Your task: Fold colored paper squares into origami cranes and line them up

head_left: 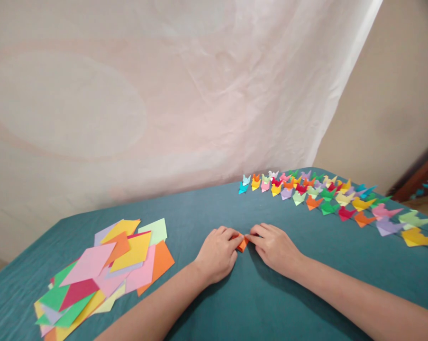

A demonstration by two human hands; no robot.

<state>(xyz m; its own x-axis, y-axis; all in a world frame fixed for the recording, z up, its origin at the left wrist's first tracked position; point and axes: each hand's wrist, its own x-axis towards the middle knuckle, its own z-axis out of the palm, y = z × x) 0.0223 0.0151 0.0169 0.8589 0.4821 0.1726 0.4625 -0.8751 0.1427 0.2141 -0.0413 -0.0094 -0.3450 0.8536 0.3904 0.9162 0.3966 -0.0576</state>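
Note:
A small folded piece of orange paper (pixel 242 243) lies on the teal cloth at the middle front. My left hand (pixel 219 253) rests beside it, its fingers bent and pressing on the paper's left side. From the right, my right hand (pixel 275 248) reaches in with curled fingers, and its thumb and index fingertips meet the paper's right edge. Both hands are low on the table. The underside of the paper and part of its left side are hidden by my fingers.
A loose pile of coloured paper squares (pixel 128 255) spreads over the left of the teal tablecloth (pixel 199 203). Several rows of folded paper birds (pixel 313 202) stand at the right and back right. A pale curtain (pixel 185 94) hangs behind the table.

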